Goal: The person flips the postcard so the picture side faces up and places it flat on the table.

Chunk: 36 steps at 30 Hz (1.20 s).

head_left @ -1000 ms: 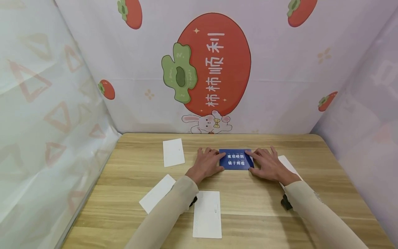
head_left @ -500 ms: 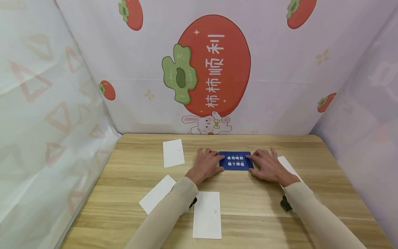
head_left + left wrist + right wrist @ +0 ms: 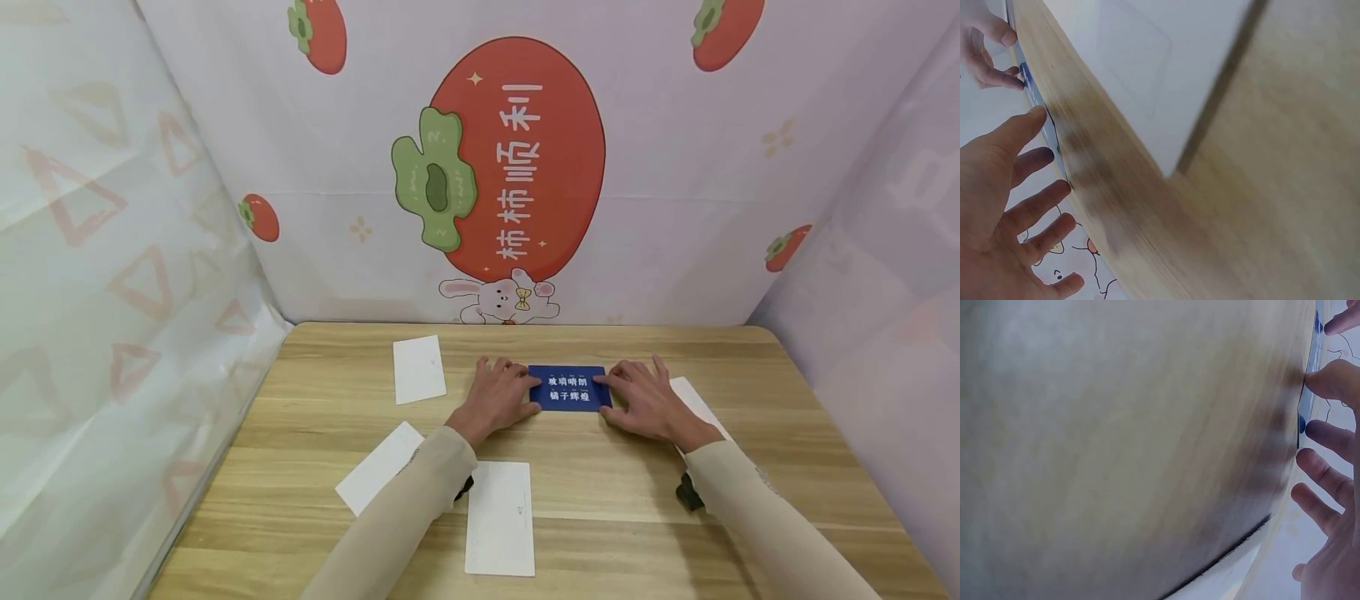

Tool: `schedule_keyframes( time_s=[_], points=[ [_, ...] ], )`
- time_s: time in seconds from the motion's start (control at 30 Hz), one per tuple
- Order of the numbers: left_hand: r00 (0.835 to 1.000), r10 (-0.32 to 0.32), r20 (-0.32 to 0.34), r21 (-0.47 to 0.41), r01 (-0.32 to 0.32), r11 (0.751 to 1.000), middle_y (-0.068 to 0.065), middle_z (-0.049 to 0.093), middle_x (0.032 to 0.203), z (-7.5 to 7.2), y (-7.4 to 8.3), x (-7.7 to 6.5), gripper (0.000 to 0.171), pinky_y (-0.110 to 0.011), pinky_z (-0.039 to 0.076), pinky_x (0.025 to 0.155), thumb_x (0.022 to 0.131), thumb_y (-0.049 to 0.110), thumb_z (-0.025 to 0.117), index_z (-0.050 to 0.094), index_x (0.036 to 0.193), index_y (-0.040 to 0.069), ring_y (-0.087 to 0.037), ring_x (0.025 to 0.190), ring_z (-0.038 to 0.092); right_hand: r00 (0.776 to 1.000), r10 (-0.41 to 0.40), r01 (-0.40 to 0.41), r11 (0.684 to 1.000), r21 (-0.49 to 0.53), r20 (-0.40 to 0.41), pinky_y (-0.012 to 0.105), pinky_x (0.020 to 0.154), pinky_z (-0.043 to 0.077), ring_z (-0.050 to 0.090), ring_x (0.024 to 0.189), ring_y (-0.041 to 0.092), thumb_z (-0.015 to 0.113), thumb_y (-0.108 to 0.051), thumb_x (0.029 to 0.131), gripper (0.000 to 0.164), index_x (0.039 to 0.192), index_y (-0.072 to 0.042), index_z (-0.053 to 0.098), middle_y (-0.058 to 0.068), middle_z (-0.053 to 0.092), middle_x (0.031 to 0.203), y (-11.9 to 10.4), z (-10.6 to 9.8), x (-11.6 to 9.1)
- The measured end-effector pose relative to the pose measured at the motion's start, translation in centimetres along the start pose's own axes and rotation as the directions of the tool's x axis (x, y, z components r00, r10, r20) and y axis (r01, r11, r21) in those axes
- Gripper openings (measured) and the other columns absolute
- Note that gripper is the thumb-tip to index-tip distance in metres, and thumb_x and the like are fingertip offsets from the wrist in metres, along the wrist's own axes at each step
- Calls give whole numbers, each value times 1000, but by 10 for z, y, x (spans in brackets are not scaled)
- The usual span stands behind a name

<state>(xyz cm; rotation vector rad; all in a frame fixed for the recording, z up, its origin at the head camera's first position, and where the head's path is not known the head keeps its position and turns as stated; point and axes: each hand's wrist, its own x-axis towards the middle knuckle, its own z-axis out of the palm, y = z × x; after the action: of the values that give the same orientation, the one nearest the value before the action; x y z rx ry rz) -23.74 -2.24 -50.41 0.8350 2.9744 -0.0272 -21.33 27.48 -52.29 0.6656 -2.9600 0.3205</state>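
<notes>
Here, blue card [image 3: 568, 388], lying near the far edge of the table [image 3: 600, 492], left hand [image 3: 495, 394] and right hand [image 3: 643, 397] at card's opposite ends, fingers loosely extended, touching it, four white cards [image 3: 500, 525] elsewhere.

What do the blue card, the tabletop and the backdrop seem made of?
Blue card: likely paper or cardstock, thin and flat with printed white lettering; finish unclear.
Tabletop: wood or wood-look laminate, smooth, with streaky grain.
Backdrop: probably printed fabric, fairly matt, with a faint horizontal crease.
</notes>
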Motion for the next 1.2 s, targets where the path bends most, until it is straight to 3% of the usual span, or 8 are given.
schedule_keyframes(
  time_s=[0.6, 1.2],
  points=[
    [1000, 19, -20, -66, -21, 998, 5, 64, 156, 3, -14, -11, 51, -63, 30, 130, 105, 57, 66, 66, 150, 34, -24, 147, 53, 997, 13, -9, 999, 48, -74, 87, 120, 15, 58, 131, 43, 74, -43, 96, 51, 138, -14, 74, 17, 67, 132, -18, 5, -8],
    [998, 38, -53, -127, -45, 991, 4, 65, 155, 11, -37, -42, 53, -66, 34, 127, 105, 58, 66, 64, 152, 33, -25, 145, 55, 992, -15, 22, 998, 52, -129, 86, 122, 16, 58, 132, 42, 74, -45, 96, 51, 137, -15, 75, 15, 66, 129, -42, 9, -17]
  ],
)
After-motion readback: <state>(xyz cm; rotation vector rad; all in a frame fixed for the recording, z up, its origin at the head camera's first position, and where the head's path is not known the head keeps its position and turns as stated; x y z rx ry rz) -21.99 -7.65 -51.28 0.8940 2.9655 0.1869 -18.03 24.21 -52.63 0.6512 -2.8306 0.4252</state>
